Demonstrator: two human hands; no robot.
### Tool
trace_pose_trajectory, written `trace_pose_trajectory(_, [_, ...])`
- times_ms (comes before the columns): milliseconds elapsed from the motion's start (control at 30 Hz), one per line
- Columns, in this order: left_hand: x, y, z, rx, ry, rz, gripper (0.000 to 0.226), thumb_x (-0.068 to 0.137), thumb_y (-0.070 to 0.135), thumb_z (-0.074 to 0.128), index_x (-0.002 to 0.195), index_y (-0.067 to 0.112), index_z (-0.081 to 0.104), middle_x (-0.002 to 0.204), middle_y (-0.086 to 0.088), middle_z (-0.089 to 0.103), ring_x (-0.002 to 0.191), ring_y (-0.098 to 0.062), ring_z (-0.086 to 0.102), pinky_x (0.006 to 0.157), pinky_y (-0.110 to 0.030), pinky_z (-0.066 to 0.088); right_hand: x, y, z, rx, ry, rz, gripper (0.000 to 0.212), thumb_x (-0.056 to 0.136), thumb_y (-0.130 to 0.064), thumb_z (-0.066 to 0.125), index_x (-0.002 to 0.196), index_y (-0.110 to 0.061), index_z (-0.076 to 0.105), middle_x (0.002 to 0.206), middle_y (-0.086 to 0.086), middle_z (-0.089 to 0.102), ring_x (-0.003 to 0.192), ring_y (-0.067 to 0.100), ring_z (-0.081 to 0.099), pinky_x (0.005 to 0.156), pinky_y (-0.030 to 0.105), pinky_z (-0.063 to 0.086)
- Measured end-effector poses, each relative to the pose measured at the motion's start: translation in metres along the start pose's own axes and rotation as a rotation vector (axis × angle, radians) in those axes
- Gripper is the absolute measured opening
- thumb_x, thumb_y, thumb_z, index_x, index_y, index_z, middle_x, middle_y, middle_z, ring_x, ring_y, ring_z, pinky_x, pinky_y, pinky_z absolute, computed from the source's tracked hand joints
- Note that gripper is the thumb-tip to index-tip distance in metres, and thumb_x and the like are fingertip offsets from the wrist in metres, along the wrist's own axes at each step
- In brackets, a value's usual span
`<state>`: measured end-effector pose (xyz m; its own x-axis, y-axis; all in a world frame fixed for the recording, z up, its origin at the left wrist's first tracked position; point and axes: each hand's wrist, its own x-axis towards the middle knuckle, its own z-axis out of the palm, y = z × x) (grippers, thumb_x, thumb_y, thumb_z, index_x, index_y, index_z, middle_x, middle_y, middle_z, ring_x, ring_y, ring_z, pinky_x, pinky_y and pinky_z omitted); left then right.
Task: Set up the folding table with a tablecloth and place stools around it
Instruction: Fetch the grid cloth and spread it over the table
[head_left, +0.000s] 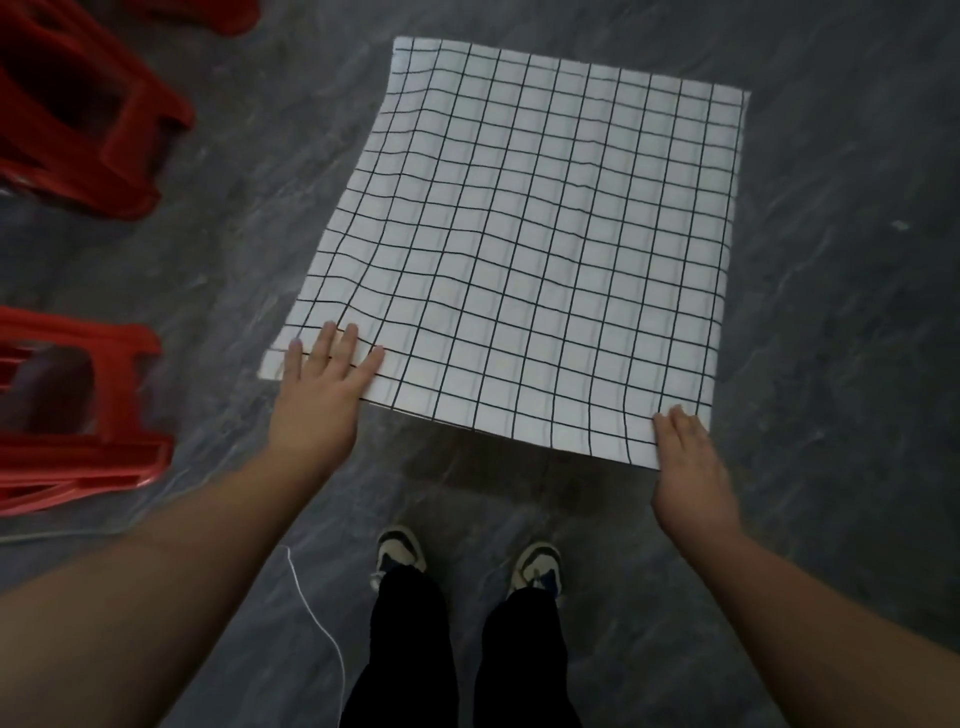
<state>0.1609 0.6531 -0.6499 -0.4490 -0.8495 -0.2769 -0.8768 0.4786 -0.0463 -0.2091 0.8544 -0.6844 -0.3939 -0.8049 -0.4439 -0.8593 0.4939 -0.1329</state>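
A white tablecloth (530, 244) with a black grid lies spread flat in front of me, raised above the floor with a shadow under its near edge. The table beneath it is hidden. My left hand (324, 395) rests on the cloth's near-left corner with straight, spread fingers. My right hand (688, 467) lies on the near-right corner, fingers straight and together on top. Neither thumb is visible. Red plastic stools stand to the left: one at the upper left (78, 104) and a stack of them at the lower left (67, 405).
Dark grey marbled floor (831, 260) surrounds the cloth. Part of another red stool (208, 15) shows at the top edge. A thin white cord (322, 629) trails on the floor near my left leg. My shoes (400, 556) stand just short of the cloth's near edge.
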Motion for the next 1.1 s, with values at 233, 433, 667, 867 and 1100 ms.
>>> trace_pose_trajectory(233, [-0.025,-0.012,0.011,-0.065,-0.005,0.107,0.096,0.070,-0.019,0.048,0.155,0.021,0.026,0.161,-0.011,0.027,0.150,-0.030,0.017,0.122,-0.047,0.013,-0.035,0.007,-0.010,0.052,0.036,-0.044,0.095,0.073,0.022,0.044,0.156,-0.016,0.021,0.165,0.009,0.015,0.152,0.027,0.010,0.120,0.035,0.016])
trace_pose_trajectory(433, [-0.055,-0.021,0.012,-0.115,-0.012,0.118,0.097,0.070,-0.020,0.046,0.155,0.022,0.025,0.162,-0.011,0.024,0.150,-0.030,0.017,0.122,-0.046,0.013,-0.078,0.009,-0.015,0.008,0.117,-0.110,0.099,0.067,0.023,0.047,0.155,-0.017,0.028,0.162,0.010,0.024,0.150,0.030,0.017,0.120,0.042,0.022])
trace_pose_trajectory(667, [-0.090,-0.029,0.021,-0.122,-0.030,0.138,0.097,0.071,-0.018,0.046,0.156,0.023,0.022,0.162,-0.011,0.023,0.150,-0.029,0.019,0.121,-0.046,0.015,-0.111,0.006,-0.012,-0.081,0.162,-0.134,0.100,0.064,0.019,0.054,0.154,-0.017,0.031,0.160,0.012,0.029,0.148,0.034,0.023,0.121,0.045,0.019])
trace_pose_trajectory(867, [-0.115,-0.028,0.023,-0.123,-0.072,0.141,0.095,0.076,-0.016,0.043,0.157,0.026,0.014,0.164,-0.008,0.017,0.151,-0.026,0.014,0.122,-0.043,0.011,-0.133,0.008,-0.005,-0.155,0.107,-0.140,0.096,0.069,0.016,0.051,0.155,-0.018,0.027,0.160,0.012,0.028,0.149,0.035,0.021,0.120,0.046,0.021])
trace_pose_trajectory(1100, [-0.132,-0.028,0.040,-0.123,-0.094,0.132,0.098,0.075,-0.017,0.044,0.157,0.027,0.014,0.164,-0.008,0.017,0.152,-0.026,0.012,0.122,-0.043,0.009,-0.149,0.010,0.010,-0.208,0.061,-0.127,0.097,0.071,0.014,0.050,0.157,-0.021,0.022,0.162,0.009,0.024,0.150,0.031,0.018,0.121,0.042,0.017])
